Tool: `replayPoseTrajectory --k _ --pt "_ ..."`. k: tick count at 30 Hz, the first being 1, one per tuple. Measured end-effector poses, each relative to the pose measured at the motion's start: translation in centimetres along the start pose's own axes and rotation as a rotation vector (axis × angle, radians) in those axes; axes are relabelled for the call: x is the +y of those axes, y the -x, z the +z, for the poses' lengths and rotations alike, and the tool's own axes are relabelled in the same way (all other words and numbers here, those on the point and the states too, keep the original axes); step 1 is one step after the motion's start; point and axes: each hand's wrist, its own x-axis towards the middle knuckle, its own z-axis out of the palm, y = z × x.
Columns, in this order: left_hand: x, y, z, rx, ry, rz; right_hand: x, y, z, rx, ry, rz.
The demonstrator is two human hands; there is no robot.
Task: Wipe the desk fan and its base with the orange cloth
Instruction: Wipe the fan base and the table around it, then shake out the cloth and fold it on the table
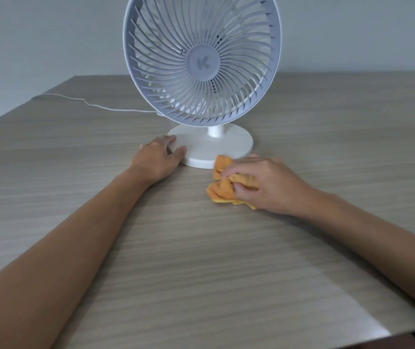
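Orange cloth is bunched up on the table, right at the front edge of the fan's round white base, and its top corner looks like it's touching the rim there. The person's right hand has a clenched grip on it, fingers curled into the folds and the wad pressed down on the wood-grain top. Their left hand sits on the other side with a released grip, not grasping anything, fingers spread loosely and the fingertips resting on the left edge of the base. The desk fan itself stands upright in the middle of the table, a big white grille with swirly spokes, tilted back a little on a short neck. A thin white cord trails off from behind the fan to the left across the table toward the far edge. Plain pale wall behind it all. Both bare forearms reach in from the near side.
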Motion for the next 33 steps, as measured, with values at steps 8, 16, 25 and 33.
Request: replayPoseTrajectory --k 8,16,25,33 --pt "-0.1 0.2 0.0 0.003 0.012 -0.006 -0.7 2.3 -1.6 -0.1 -0.127 0.064" --pt "-0.1 0.7 -0.1 0.084 0.071 0.017 -5.0 -1.9 3.8 0.044 -0.035 0.002" --pt "-1.5 6.5 -3.2 0.192 0.313 0.102 -6.3 1.9 1.2 -0.112 -0.357 0.028" --pt "1.5 12.5 -4.2 -0.225 0.738 0.238 -5.6 1.7 -0.8 0.097 -0.677 0.272"
